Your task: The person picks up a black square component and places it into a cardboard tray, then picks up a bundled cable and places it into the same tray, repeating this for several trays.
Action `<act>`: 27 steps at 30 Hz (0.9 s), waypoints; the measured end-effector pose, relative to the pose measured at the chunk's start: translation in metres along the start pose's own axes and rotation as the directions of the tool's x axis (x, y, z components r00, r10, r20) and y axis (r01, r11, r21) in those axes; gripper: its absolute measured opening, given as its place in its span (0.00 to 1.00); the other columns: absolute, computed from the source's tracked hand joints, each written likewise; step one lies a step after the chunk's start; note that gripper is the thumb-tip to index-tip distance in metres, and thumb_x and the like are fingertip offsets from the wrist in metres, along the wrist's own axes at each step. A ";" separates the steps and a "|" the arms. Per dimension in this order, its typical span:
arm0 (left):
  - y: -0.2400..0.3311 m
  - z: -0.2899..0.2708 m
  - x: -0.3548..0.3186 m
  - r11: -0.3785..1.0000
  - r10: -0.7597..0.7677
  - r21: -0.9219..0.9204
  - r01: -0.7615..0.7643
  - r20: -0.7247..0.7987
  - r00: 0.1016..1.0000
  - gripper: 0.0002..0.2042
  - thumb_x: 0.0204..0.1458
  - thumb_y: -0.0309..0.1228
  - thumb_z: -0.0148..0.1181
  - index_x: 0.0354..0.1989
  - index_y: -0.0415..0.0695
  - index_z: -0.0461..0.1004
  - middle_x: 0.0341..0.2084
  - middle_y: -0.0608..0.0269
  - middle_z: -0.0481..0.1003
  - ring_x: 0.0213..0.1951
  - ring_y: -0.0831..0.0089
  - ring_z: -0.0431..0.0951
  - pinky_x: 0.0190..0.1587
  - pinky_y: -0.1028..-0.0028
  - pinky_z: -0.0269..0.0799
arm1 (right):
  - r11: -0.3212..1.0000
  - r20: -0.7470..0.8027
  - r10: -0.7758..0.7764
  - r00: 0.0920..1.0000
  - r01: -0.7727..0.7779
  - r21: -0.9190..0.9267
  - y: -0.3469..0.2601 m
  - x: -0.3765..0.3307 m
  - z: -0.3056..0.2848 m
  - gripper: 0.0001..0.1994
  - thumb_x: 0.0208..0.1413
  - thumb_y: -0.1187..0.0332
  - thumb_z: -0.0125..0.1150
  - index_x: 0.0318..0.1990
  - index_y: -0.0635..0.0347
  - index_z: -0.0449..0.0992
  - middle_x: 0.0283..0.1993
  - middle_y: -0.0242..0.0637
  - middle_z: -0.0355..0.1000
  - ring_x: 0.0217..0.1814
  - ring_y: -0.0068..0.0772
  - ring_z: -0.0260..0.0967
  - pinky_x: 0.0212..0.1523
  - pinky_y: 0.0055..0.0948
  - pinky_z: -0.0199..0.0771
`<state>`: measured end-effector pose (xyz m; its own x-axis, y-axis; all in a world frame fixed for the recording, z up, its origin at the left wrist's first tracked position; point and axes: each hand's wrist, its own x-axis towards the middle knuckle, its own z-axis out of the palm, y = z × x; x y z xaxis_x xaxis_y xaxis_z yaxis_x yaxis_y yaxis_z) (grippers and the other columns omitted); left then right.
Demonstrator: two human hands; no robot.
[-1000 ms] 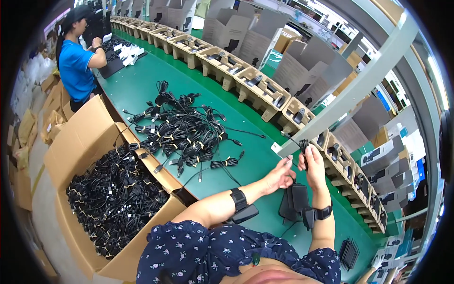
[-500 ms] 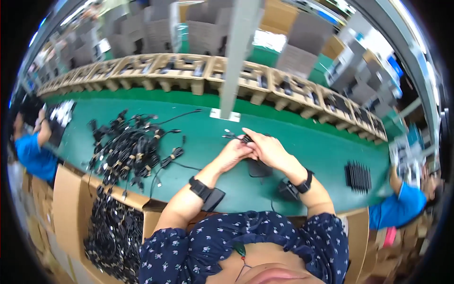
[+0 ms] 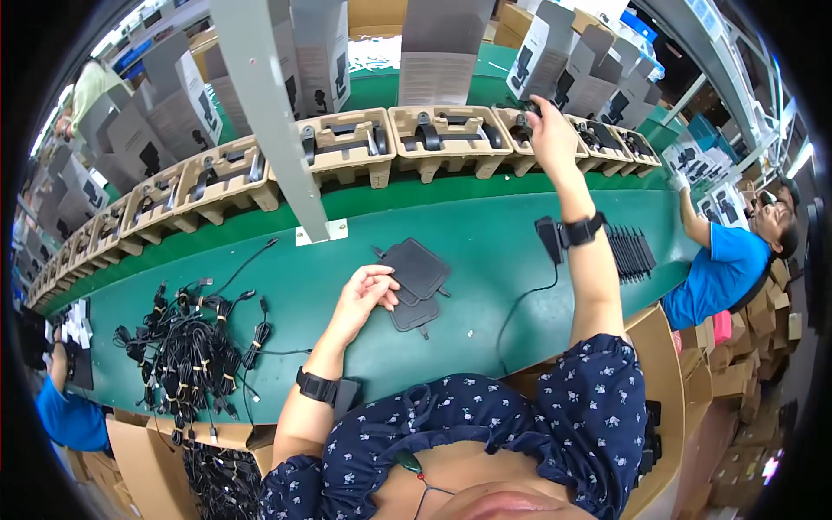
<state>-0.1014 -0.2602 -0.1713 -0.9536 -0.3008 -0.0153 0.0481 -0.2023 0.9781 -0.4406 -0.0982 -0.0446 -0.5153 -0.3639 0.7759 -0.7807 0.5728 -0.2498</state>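
Observation:
My left hand [image 3: 366, 295] rests low over the green table with loosely bent fingers spread apart, its fingertips at the left edge of two flat black square pads. The upper pad [image 3: 418, 267] partly covers the lower pad [image 3: 416, 315], and both have short stubs sticking out. Farther off to the right, my right hand [image 3: 555, 134] is stretched out over the row of moulded brown trays. Its thumb and index finger pinch a small dark thing at a tray [image 3: 515, 139]; I cannot make out what that is.
A tangle of tied black cables [image 3: 191, 347] lies on the left, above a carton [image 3: 139, 468] of more cables. A grey post [image 3: 273, 121] rises from the table. Black slim pieces [image 3: 631, 253] stand in a row at right. Co-workers in blue sit at both sides.
My hands have parted. The right went from the middle, where both handled a cable, out to the trays; the left moved left beside the pads. The view has shifted right.

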 end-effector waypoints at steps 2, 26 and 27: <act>-0.003 0.000 0.005 1.000 -0.010 -0.011 0.010 0.014 1.000 0.12 0.55 0.27 0.47 0.47 0.38 0.62 0.33 0.57 0.71 0.31 0.73 0.73 0.34 0.77 0.70 | 0.981 -0.060 -0.130 0.990 0.120 -0.153 0.042 0.017 0.020 0.11 0.51 0.65 0.52 0.41 0.58 0.70 0.34 0.42 0.71 0.34 0.44 0.70 0.33 0.37 0.70; -0.004 -0.014 0.006 0.986 -0.072 -0.156 0.061 -0.063 0.995 0.11 0.55 0.24 0.45 0.46 0.38 0.62 0.32 0.58 0.71 0.31 0.72 0.73 0.34 0.76 0.69 | 0.909 0.285 0.187 0.940 -0.055 -0.412 0.088 0.031 0.143 0.16 0.51 0.56 0.52 0.35 0.60 0.74 0.35 0.43 0.70 0.45 0.49 0.67 0.42 0.43 0.67; -0.004 -0.013 0.007 0.985 -0.073 -0.162 0.063 -0.058 0.996 0.11 0.55 0.24 0.45 0.46 0.38 0.62 0.32 0.58 0.71 0.31 0.72 0.73 0.34 0.76 0.69 | 0.906 0.286 0.187 0.940 -0.053 -0.420 0.100 0.033 0.141 0.16 0.51 0.56 0.52 0.35 0.60 0.74 0.35 0.43 0.70 0.45 0.49 0.67 0.42 0.43 0.67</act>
<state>-0.1042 -0.2737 -0.1784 -0.9358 -0.3385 -0.0989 0.0356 -0.3696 0.9285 -0.5855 -0.1569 -0.1256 -0.7317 -0.4448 0.5164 -0.5317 0.8466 -0.0242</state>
